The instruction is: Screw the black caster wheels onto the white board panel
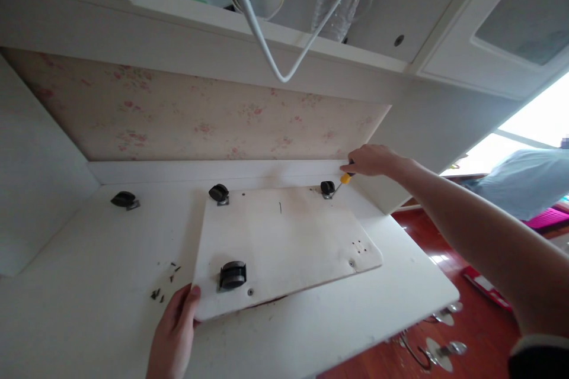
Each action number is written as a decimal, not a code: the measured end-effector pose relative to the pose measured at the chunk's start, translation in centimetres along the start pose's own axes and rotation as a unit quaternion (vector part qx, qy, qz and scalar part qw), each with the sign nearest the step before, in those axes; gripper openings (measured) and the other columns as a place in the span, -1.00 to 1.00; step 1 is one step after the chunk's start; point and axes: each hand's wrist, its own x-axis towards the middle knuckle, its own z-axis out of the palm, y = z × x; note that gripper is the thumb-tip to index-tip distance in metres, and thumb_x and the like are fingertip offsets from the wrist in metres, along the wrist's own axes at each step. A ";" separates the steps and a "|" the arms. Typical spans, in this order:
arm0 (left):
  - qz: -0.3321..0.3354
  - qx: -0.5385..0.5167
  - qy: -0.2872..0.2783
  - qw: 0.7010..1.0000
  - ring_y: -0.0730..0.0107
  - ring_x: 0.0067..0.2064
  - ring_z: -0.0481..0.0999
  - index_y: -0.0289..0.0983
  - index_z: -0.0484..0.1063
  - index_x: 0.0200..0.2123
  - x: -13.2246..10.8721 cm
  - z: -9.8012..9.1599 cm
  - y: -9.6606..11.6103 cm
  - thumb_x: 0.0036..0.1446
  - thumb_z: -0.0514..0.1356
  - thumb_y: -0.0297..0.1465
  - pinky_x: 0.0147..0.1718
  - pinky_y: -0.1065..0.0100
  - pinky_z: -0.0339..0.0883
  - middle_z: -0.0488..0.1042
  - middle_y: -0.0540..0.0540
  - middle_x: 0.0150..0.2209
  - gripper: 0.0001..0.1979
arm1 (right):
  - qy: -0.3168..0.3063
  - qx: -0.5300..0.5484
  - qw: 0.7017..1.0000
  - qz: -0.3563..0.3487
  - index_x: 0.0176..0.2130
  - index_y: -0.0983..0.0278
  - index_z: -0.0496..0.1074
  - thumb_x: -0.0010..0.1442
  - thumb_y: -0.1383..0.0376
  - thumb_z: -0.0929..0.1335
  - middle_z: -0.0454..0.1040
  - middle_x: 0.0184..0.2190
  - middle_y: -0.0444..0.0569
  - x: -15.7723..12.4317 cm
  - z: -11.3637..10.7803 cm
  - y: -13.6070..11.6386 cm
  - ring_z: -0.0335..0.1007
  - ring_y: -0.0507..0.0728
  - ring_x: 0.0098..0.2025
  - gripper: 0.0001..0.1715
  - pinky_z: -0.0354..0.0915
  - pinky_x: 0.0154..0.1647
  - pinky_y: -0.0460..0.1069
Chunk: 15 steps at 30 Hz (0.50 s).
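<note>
White board pinched by left hand fingers; right hand fingers clamp screwdriver.

The right grip hides most of the screwdriver. Its tip, at the board's 1 o'clock caster, is too small to read. The left grip, at the board's 7 o'clock, is cut off by the bottom edge. Dark bits at 8 o'clock are too small to tell.

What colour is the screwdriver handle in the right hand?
The screwdriver handle is yellow-orange below the right hand; head view.
</note>
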 end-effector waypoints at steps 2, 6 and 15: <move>-0.002 -0.004 0.007 1.000 0.23 -0.39 0.40 -0.20 0.48 -0.17 0.1 0.1 -0.1 -0.12 0.22 0.20 -0.35 0.24 0.34 0.52 -0.06 -0.30 -0.35 | -0.002 0.004 0.999 0.052 -0.05 0.36 0.55 0.23 -0.13 0.18 0.50 -0.10 0.46 0.4 0.2 0.1 0.44 0.57 -0.07 -0.28 0.29 -0.25 0.29; -0.005 0.005 0.012 1.000 0.23 -0.39 0.40 -0.21 0.47 -0.15 0.1 0.3 -0.3 -0.11 0.19 0.22 -0.36 0.23 0.36 0.52 -0.07 -0.28 -0.33 | -0.034 0.035 0.998 0.045 0.09 0.34 0.42 0.19 -0.18 0.22 0.51 -0.07 0.36 0.3 -0.1 0.5 0.47 0.45 -0.11 -0.23 0.32 -0.24 0.20; -0.006 0.011 0.014 1.000 0.22 -0.40 0.43 -0.23 0.47 -0.13 0.1 0.2 -0.3 -0.10 0.18 0.21 -0.40 0.23 0.40 0.55 -0.10 -0.26 -0.31 | -0.039 0.034 0.995 -0.083 -0.12 0.27 0.42 0.03 0.04 0.42 0.52 -0.27 0.16 -0.7 -0.5 1.3 0.40 0.26 -0.30 -0.53 0.15 -0.34 0.08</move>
